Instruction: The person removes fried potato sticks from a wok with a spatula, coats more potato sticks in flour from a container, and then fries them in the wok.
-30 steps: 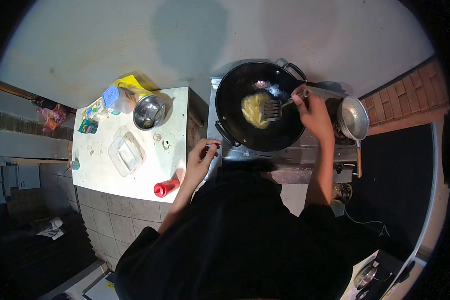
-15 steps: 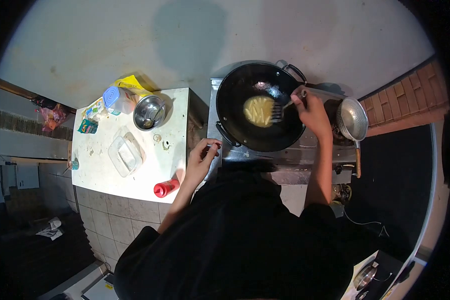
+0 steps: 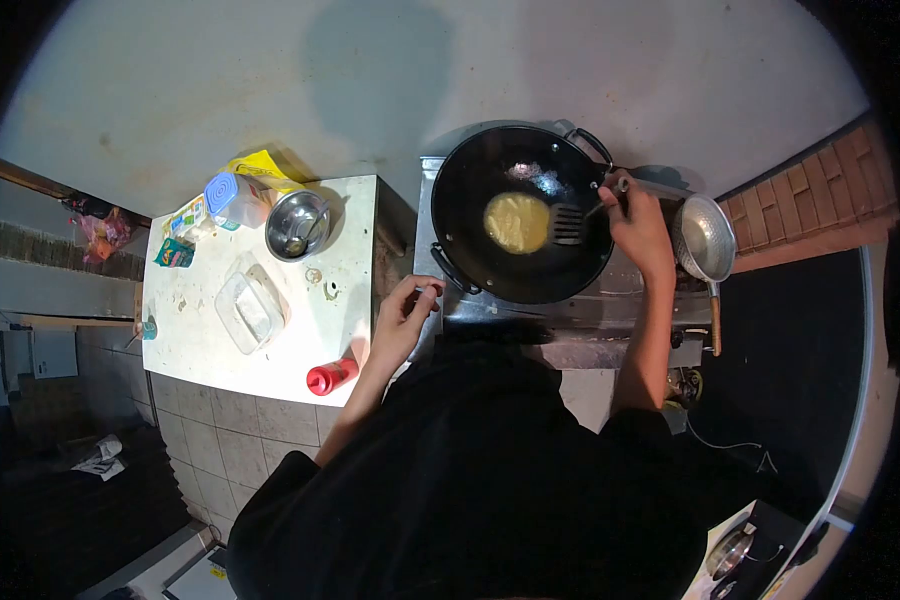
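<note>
My right hand [image 3: 638, 228] is closed around the handle of a slotted spatula [image 3: 568, 224], whose blade is over the right side of a black wok [image 3: 470, 190]. Pale yellow strips of food [image 3: 517, 222], which look like cut potato, lie in a shallow pool of oil at the wok's bottom. The blade is just right of the pool. My left hand [image 3: 402, 318] hangs beside the wok's lower-left handle [image 3: 455, 270], apart from it. Its fingers are loosely curled, with a gap to the thumb, and I see nothing held.
The wok stands on a metal stove [image 3: 590, 315]. To its right is a silver pan [image 3: 706, 240] with a wooden handle. The white table [image 3: 195, 320] on the left bears a steel bowl [image 3: 298, 227], a clear plastic container [image 3: 249, 310], a blue-lidded tub [image 3: 236, 198] and a red bottle [image 3: 332, 377].
The spatula has moved right, out of the strips of food, along with my right hand. The strips sit flatter in the oil. My left hand has stayed in place.
</note>
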`<state>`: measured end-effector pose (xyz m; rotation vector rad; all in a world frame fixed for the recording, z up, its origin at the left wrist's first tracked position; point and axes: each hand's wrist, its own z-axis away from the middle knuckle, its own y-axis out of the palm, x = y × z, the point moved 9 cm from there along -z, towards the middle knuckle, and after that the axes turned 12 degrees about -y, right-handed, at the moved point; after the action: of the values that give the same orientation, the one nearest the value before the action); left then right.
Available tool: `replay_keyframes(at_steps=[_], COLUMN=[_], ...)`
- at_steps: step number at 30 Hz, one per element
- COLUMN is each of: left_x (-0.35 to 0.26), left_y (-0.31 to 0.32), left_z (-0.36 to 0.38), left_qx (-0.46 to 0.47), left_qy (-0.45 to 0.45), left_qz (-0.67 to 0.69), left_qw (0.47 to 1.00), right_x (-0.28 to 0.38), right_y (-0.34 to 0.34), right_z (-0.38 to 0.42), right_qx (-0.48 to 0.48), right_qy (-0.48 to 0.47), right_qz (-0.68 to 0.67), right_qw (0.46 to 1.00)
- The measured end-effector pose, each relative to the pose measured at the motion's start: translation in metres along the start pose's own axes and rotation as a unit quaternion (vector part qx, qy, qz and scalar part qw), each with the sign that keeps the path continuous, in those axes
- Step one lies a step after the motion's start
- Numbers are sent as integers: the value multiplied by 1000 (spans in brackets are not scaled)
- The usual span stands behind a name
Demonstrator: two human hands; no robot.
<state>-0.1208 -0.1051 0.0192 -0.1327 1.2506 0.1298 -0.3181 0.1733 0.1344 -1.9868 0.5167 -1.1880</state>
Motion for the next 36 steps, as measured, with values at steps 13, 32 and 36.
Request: replay_keyframes(at_steps=[13,32,36], left_x=[4,6,5], left_y=[-4,-5,-5], left_z=[2,5,4], left_qx=[1,-1,-5], left_qy=[8,-10,-2], left_qz=[7,8,5], left_qw=[1000,1000,1000], right_x=[38,31,14], right_y=[-22,-14,-12], right_z=[-1,-4,-4], right_qx=[-27,-19,2], right_qy=[-42,-63,-28], right_qz=[-29,-53,-4], right_qw=[998,996,1000])
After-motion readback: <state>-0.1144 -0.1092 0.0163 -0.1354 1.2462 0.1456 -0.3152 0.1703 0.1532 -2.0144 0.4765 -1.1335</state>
